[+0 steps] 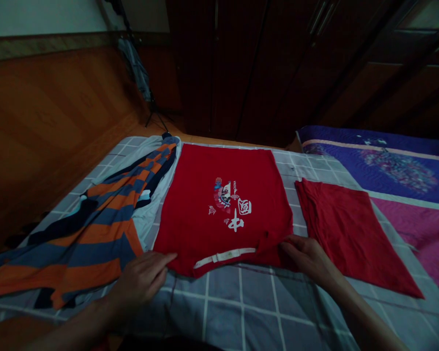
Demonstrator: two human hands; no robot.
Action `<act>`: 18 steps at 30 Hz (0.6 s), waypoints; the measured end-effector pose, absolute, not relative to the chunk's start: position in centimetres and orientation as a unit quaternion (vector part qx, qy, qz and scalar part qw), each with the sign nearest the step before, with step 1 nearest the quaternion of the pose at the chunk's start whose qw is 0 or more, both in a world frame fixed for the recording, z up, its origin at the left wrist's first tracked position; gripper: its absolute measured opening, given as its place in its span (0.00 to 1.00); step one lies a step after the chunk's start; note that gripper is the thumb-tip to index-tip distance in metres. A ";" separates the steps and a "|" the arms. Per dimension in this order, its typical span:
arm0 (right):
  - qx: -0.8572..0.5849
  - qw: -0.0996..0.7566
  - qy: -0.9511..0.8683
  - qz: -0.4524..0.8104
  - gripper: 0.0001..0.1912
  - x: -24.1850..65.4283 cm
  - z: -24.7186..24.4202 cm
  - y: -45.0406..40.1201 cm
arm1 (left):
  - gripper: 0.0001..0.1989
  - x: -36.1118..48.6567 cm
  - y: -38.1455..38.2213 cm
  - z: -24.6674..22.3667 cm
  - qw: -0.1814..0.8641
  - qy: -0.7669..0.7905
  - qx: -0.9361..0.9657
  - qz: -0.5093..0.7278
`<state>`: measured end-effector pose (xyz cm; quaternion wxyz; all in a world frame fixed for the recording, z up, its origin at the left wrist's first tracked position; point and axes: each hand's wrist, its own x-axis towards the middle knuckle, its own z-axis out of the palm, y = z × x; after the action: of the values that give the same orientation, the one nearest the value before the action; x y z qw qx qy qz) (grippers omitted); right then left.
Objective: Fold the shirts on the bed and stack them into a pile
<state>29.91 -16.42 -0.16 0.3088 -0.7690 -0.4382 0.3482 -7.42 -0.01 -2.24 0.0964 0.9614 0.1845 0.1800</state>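
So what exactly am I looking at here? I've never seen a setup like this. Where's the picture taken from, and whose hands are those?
There's no machine here. This one picture comes from a camera worn on a person's head, looking forward and down, so those are the person's own bare hands. On a grey checked bedsheet lies a red shirt, spread flat, with a white print. The left hand rests at its near left edge and the right hand at its near right corner; neither clearly grips it. To the right lies a second red cloth, and to the left an orange-and-blue striped garment.
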 end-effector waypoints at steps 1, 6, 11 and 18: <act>-0.771 0.303 -0.445 0.341 0.18 30.0 -0.2 -16.1 | 0.16 -7.1 0.2 -2.2 0.114 0.216 0.955 0.167; -0.777 0.228 -0.497 0.311 0.14 29.4 0.2 -16.3 | 0.28 -7.6 0.0 -2.8 0.110 0.211 0.970 0.051; -0.744 0.224 -0.588 0.224 0.14 28.0 0.5 -18.9 | 0.22 -8.9 0.2 -3.2 0.091 0.149 0.981 0.082; -0.703 0.253 -0.658 0.091 0.15 27.0 4.2 -21.8 | 0.21 -9.2 2.2 2.8 0.116 0.114 0.982 0.100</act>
<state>27.01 -21.80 4.21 0.2535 -0.7031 -0.6581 0.0909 -9.18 2.23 2.78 0.1161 0.9817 0.1135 0.0997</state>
